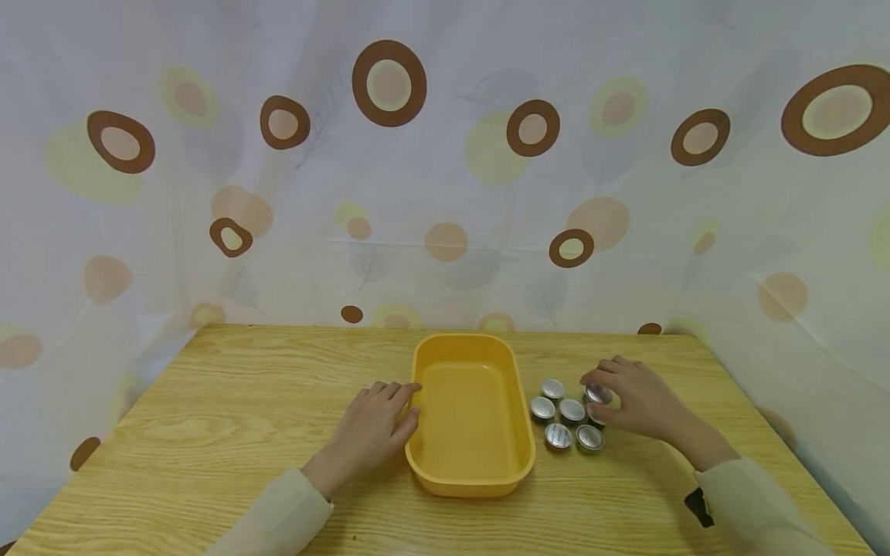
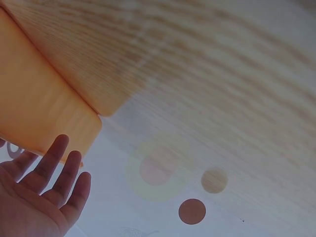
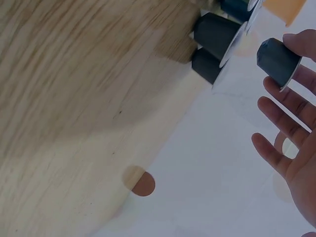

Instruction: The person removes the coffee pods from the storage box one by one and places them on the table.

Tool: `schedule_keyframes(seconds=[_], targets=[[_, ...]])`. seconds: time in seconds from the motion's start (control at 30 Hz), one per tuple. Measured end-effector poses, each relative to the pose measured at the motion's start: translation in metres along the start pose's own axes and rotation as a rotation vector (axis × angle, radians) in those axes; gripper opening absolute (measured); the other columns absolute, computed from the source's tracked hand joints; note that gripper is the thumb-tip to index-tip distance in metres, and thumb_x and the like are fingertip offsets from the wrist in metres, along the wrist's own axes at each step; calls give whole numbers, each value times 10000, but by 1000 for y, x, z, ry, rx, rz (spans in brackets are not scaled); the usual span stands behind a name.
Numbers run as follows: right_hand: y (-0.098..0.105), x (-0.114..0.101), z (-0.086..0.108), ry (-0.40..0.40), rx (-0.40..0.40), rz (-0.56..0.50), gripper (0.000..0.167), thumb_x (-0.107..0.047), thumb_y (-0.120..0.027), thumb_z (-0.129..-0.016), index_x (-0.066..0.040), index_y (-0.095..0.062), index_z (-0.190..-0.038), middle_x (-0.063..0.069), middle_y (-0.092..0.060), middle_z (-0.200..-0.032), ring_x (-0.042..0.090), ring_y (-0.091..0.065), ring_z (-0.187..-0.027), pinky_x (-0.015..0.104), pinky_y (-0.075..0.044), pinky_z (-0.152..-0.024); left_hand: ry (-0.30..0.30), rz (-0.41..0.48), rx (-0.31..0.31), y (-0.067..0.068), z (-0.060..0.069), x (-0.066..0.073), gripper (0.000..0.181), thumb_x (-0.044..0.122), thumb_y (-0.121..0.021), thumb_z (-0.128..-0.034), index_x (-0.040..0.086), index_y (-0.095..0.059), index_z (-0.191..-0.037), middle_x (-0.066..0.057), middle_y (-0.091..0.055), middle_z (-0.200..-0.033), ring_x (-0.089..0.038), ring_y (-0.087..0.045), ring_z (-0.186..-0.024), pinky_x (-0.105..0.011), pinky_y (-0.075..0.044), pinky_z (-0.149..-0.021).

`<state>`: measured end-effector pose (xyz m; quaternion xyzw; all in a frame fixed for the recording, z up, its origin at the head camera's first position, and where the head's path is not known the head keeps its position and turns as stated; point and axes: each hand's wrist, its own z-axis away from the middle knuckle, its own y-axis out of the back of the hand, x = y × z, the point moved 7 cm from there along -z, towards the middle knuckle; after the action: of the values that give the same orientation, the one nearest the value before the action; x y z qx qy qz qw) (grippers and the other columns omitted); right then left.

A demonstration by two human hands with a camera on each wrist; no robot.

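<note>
A dark coffee capsule with a silvery foil lid (image 3: 277, 61) is pinched between the thumb and fingers of my right hand (image 1: 643, 398), raised off the table in the right wrist view. Several more coffee capsules (image 1: 572, 410) stand lid up just left of that hand, their dark sides (image 3: 217, 35) showing in the right wrist view. At the left rim of a yellow plastic tub (image 1: 469, 480), my left hand (image 1: 375, 421) has its fingertips over or against the edge. Its fingers (image 2: 64, 177) look spread and fairly straight in the left wrist view. Nothing lies inside the tub.
The wooden table (image 1: 243, 409) holds the tub at its middle and the capsules to the right. A pale curtain with brown rings (image 1: 445, 193) hangs behind the table and along both sides. A small black object (image 1: 698, 508) shows by the right sleeve.
</note>
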<state>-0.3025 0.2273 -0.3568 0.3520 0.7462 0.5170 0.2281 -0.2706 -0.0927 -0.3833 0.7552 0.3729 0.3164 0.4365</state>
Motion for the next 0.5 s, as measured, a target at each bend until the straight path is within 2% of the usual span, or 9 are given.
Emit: schedule_keyframes(seconds=[0.33,0.5], targets=[[3,18,17,-39,13,7,280,-223,-735,-717,-138,-664,-974,-69,-591,-857,166,-546,-814,434,-445,-660,2,16,12,0,0,0,360,330,-455,-930,150,-553,-1226,3,-645,-1048,-197,-578,-973,-378,-475,-822],[0,26,25,-68,-9,11,295,-235,-740,-722,-126,-663,-985,-72,-591,-854,192,-554,-842,470,-455,-670,1,14,14,1,0,0,362,332,-455,-930,152,-553,-1228,6,-644,-1045,-192,-577,-969,-375,-475,-816]])
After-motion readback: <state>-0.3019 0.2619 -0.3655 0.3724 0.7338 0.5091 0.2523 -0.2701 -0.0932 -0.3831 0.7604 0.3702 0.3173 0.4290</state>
